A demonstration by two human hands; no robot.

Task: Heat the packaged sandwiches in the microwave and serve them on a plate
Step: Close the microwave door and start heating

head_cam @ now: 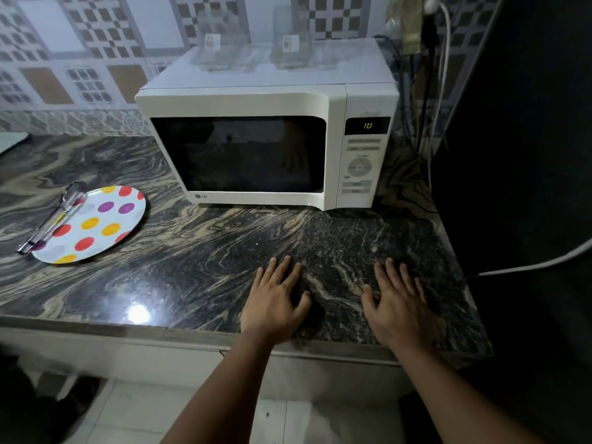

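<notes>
A white microwave (333,100) stands at the back of the marble counter (198,251) with its door shut. Its green display (367,125) is lit, and the dark window hides whatever is inside. To the left lies a white plate (99,224) with coloured dots, and metal tongs (54,217) rest across its left rim. My left hand (275,299) and my right hand (398,302) lie flat on the counter in front of the microwave, fingers spread, holding nothing. No sandwich is visible.
Two clear containers (224,43) (293,40) stand on top of the microwave. Cables (429,91) hang from a socket at its right, and a white cord (528,267) crosses the dark area at the right. The counter's front edge runs just under my wrists.
</notes>
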